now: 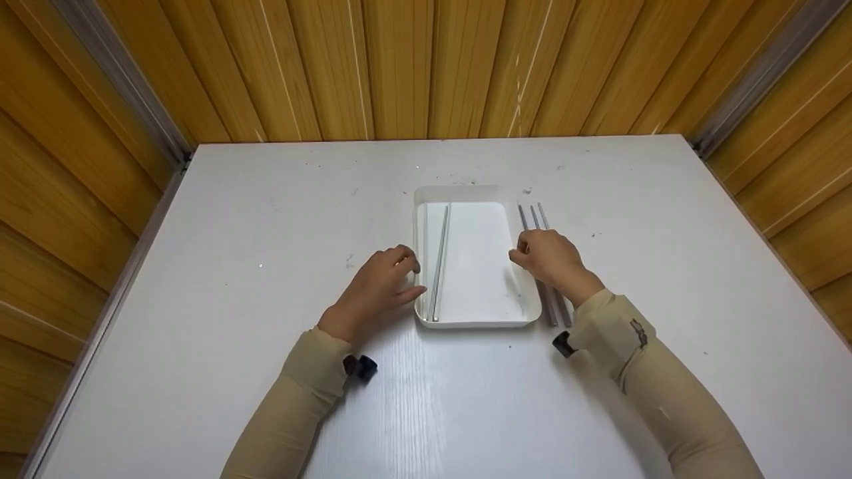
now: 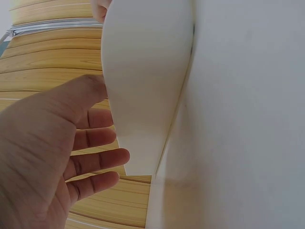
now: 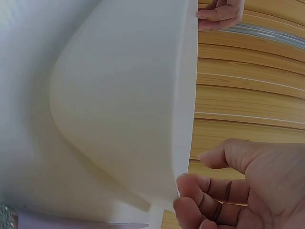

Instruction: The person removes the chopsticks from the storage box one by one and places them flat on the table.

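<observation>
A shallow white rectangular tray [image 1: 479, 324] sits on the table, with two thin silver chopsticks [image 1: 440, 266] lengthwise along its left side. At the tray's left wall is my left hand [image 1: 378, 283], fingers spread loosely and thumb apart from them, around the rim. Over the right rim hovers my right hand [image 1: 551, 256], its fingers bent and nothing visible between them and the thumb. In the right wrist view, bent fingertips [image 3: 187, 183] meet the tray's edge. Beside the tray, partly under the right hand and wrist, lie three grey tapered chopsticks [image 1: 550, 309].
The white table [image 1: 299, 199] carries small dark specks around the tray. Wood-patterned panels [image 1: 399, 66] rise behind it and at both sides, with metal corner posts [image 1: 126, 73]. A small black device [image 1: 363, 367] is worn at each wrist.
</observation>
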Available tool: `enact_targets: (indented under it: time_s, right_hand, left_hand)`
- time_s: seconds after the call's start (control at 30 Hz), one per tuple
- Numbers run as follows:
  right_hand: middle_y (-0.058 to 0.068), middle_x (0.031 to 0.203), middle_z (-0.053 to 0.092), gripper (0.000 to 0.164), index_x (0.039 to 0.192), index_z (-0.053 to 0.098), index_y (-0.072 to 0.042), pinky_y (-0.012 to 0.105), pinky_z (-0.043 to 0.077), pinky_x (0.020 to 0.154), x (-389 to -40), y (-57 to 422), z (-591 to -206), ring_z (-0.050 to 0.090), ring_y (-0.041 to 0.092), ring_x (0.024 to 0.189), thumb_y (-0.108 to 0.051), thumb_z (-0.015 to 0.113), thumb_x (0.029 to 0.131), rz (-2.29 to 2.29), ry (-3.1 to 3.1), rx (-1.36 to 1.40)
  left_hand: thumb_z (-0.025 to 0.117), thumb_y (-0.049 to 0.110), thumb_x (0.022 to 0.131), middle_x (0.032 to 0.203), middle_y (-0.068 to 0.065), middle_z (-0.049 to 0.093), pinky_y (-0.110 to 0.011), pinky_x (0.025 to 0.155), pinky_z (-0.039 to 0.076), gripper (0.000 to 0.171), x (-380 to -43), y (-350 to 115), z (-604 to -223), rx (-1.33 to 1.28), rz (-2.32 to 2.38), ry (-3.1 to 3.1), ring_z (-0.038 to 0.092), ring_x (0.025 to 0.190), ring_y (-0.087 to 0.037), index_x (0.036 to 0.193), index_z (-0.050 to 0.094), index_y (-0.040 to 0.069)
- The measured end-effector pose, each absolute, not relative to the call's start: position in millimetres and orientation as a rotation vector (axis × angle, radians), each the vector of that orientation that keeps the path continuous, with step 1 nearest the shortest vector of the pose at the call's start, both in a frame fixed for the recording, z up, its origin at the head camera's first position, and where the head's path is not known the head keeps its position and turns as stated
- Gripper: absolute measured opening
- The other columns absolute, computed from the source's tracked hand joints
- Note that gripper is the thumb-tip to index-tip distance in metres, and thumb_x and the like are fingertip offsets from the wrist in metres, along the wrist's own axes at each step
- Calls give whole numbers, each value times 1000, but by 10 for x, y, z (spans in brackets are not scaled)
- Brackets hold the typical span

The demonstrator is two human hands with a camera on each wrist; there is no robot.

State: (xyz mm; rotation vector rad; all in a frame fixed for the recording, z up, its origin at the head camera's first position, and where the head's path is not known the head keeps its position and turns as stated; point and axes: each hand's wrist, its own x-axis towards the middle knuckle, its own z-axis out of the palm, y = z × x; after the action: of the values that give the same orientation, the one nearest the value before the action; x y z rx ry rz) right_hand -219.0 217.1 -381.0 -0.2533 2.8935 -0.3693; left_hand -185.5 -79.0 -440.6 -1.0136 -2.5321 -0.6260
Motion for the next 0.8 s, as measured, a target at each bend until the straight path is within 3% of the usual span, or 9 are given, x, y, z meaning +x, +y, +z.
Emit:
enact_targets:
  time_s: [0.8]
  right_hand:
    - [11, 84, 68, 24, 90, 66, -3, 29, 42, 61, -2186, 1907, -3897, 54, 19, 70, -26, 57, 91, -416, 2898, -364]
  left_hand:
    - [75, 24, 83, 101, -7, 62, -36, 78, 51, 26, -1848, -784, -4393, -1007, -639, -2520, 61, 87, -22, 96, 62, 4]
